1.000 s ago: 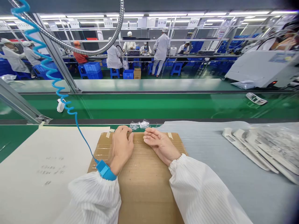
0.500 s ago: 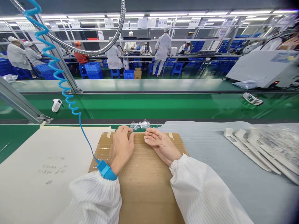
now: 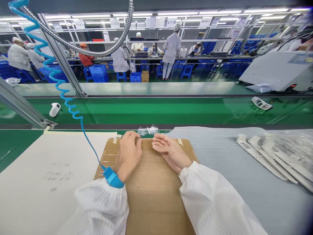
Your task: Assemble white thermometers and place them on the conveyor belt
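Observation:
Both my hands rest at the far end of a brown cardboard sheet [image 3: 156,195]. My left hand [image 3: 129,151] lies palm down on it, holding nothing, with its thumb apart and its loosely bent fingertips near the far edge. A blue wrist strap [image 3: 113,178] with a coiled cord circles that wrist. On its side, my right hand [image 3: 171,151] has relaxed, slightly curved fingers and nothing in them. Just beyond the fingertips sits a crumpled piece of clear plastic [image 3: 148,130].
White curved plastic parts [image 3: 269,156] lie at right beside clear bags on grey foam [image 3: 215,182]. A white sheet with writing [image 3: 31,189] covers the left. Small white devices [image 3: 55,109] sit on the green conveyor [image 3: 156,111]. A metal hose [image 3: 105,52] hangs overhead. Co-workers are farther back.
The two white devices on the conveyor have shifted slightly left. My hands keep the same pose on the cardboard; the whole view has moved a little.

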`<state>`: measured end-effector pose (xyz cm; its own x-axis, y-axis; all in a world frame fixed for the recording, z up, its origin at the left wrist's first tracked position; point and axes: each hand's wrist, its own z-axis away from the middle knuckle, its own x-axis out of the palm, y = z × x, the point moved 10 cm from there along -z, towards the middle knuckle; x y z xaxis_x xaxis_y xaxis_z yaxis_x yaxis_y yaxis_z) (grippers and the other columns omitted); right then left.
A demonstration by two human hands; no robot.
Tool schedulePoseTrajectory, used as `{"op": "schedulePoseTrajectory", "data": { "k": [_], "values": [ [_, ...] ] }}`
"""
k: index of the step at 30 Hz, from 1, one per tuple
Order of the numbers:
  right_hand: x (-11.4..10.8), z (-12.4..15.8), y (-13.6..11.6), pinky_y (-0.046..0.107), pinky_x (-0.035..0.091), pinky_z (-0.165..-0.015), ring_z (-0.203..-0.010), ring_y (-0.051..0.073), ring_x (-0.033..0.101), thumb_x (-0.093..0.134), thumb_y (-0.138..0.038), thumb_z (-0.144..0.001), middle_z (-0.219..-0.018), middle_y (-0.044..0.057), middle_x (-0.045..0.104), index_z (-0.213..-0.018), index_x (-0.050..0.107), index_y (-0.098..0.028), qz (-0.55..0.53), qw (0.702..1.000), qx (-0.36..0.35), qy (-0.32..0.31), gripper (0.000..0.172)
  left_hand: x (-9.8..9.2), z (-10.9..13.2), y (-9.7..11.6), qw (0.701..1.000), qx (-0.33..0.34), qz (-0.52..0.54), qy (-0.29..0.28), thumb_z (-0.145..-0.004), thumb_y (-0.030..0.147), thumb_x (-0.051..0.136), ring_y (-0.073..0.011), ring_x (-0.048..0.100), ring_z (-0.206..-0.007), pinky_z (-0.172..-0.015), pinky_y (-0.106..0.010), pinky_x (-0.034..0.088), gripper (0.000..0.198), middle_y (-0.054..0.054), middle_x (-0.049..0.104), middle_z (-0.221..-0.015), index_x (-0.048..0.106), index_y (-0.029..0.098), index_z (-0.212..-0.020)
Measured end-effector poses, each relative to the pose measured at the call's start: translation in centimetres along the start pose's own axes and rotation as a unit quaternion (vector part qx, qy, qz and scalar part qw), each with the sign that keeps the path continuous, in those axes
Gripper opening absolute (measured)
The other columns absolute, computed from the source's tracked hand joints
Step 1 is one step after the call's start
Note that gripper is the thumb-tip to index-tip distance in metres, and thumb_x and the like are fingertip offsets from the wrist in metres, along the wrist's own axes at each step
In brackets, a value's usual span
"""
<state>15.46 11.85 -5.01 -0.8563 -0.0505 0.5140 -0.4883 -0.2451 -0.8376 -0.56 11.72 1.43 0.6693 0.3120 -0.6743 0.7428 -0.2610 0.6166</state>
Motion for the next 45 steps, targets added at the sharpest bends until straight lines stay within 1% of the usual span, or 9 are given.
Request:
{"op": "schedulePoseTrajectory", "data": {
  "k": [7,24,36,45],
  "values": [
    [0.45,0.39,-0.28,0.028,0.046,-0.097,-0.091,0.011,0.061,0.089,-0.012,-0.055,-0.098,0.000,0.065,-0.095,0.071,-0.023,0.000,1.000,0.007,-0.015,0.045,0.02,-0.02,0.00,1.000,-0.007,0.005,-0.002,-0.087,0.014,0.054,-0.0259,0.059,-0.104,-0.093,-0.044,0.047,0.009,-0.009,0.064,-0.104,0.061,0.019,-0.090],
    [0.35,0.45,-0.35,0.030,0.049,-0.098,-0.090,0.012,0.062,0.091,-0.013,-0.052,-0.098,0.001,0.067,-0.094,0.072,-0.022,0.000,1.000,0.006,-0.007,0.047,0.00,-0.07,0.05,1.000,-0.018,0.002,-0.013,-0.087,0.012,0.055,-0.0260,0.059,-0.104,-0.095,-0.044,0.047,0.009,-0.010,0.065,-0.105,0.062,0.017,-0.090],
    [0.45,0.61,-0.42,0.025,0.048,-0.095,-0.089,0.010,0.063,0.089,-0.010,-0.055,-0.097,-0.001,0.067,-0.095,0.072,-0.022,0.000,1.000,0.010,-0.006,0.045,0.02,-0.04,0.05,1.000,-0.021,-0.001,-0.014,-0.087,0.012,0.054,-0.0258,0.059,-0.105,-0.095,-0.044,0.046,0.010,-0.009,0.064,-0.105,0.061,0.018,-0.091],
    [0.49,0.60,-0.39,0.025,0.048,-0.094,-0.089,0.010,0.063,0.088,-0.010,-0.056,-0.097,-0.001,0.067,-0.097,0.071,-0.022,0.001,1.000,0.009,-0.011,0.045,0.13,-0.13,0.06,1.000,-0.025,-0.004,-0.018,-0.087,0.011,0.055,-0.0257,0.058,-0.105,-0.095,-0.044,0.046,0.010,-0.010,0.064,-0.105,0.062,0.016,-0.092]
  ]
}}
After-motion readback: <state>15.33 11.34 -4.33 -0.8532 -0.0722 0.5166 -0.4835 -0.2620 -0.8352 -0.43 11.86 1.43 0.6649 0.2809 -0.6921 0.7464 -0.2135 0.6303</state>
